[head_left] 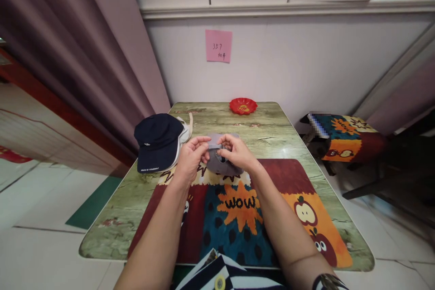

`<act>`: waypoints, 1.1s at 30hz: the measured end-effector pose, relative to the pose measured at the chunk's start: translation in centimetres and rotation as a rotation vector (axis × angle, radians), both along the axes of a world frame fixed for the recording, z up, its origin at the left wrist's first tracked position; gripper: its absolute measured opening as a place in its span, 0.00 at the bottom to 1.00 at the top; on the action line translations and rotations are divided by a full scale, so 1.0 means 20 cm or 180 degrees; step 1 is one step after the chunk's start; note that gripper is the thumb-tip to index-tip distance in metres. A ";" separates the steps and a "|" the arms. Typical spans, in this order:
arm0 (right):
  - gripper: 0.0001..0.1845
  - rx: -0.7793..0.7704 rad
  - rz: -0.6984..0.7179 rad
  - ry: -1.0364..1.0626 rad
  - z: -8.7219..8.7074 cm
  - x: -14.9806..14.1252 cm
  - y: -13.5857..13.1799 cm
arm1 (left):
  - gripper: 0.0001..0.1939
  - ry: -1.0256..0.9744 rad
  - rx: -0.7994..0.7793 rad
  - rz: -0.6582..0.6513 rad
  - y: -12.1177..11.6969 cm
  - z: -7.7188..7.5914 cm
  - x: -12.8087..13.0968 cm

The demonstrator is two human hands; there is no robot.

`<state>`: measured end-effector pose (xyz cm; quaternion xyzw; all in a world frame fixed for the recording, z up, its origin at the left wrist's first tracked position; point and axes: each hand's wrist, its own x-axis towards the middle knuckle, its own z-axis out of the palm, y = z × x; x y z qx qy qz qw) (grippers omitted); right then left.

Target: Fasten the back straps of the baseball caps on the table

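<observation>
1. The person's left hand (pixel 194 152) pinches the strap (pixel 213 147) of a grey cap (pixel 215 164) between thumb and fingers.
2. The right hand (pixel 237 150) pinches the strap's other side.
3. The grey cap is at the far edge of the mat (pixel 234 235).
4. A navy cap (pixel 158 138) lies left, a red dish (pixel 243 106) beyond.

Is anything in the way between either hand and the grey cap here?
Nothing visible is: the left hand and right hand both touch the grey cap. The navy cap lies off to the left and the red dish beyond, neither in between.
</observation>
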<state>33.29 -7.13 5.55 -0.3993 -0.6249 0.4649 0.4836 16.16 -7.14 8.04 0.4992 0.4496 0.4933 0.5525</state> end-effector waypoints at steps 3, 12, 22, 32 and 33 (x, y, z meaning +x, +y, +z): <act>0.12 -0.0188 0.0054 0.0468 0.00 -0.02 0.00 | 0.18 0.0055 -0.0152 -0.0118 0.00 -0.01 0.01; 0.17 -0.0637 0.0556 0.0846 -0.01 0.03 0.00 | 0.20 0.0504 0.0072 -0.0556 0.00 -0.04 0.01; 0.21 -0.0756 0.0349 0.1302 -0.01 0.05 0.01 | 0.22 0.0202 0.0153 -0.0768 -0.02 -0.02 0.01; 0.21 -0.0603 -0.0100 0.1136 0.02 0.03 0.00 | 0.18 0.0291 0.0458 -0.0417 -0.03 -0.02 0.01; 0.21 -0.0595 -0.0184 0.1173 0.03 0.03 0.00 | 0.18 0.0291 0.0465 -0.0382 -0.03 -0.03 0.01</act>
